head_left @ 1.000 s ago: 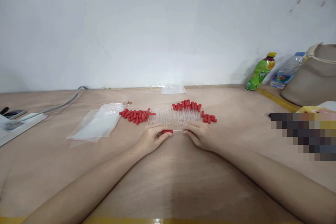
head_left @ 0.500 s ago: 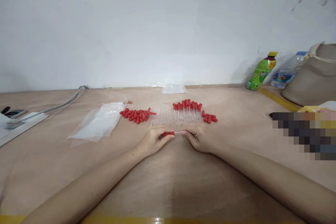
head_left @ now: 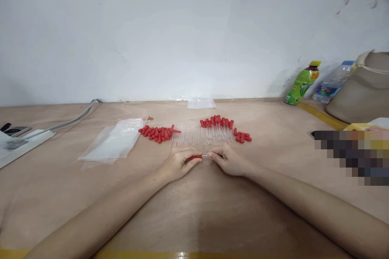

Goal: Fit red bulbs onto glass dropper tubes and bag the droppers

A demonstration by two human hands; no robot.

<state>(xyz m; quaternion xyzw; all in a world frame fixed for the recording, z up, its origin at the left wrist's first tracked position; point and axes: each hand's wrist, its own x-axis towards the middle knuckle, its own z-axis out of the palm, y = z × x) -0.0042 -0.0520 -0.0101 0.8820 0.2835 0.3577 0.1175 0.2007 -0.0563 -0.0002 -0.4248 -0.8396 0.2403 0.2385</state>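
My left hand (head_left: 178,163) pinches a red rubber bulb (head_left: 195,157) just above the table. My right hand (head_left: 227,159) pinches the clear glass tube (head_left: 205,156) that sticks into that bulb, so the two hands meet at one dropper. Behind the hands lies a row of bare clear tubes (head_left: 186,136) and a row of finished droppers with red bulbs (head_left: 216,122). A heap of loose red bulbs (head_left: 156,133) sits to the left of the rows, and a smaller heap of red bulbs (head_left: 242,136) lies to the right.
Clear plastic bags (head_left: 111,143) lie left of the bulbs, another small bag (head_left: 200,103) by the wall. A power strip and cable (head_left: 27,139) sit far left. A green bottle (head_left: 301,83), a water bottle (head_left: 331,81) and a beige bag (head_left: 363,89) stand at the right.
Both hands have drawn a little nearer to me and closer together; less of the clear tube shows between them than before.
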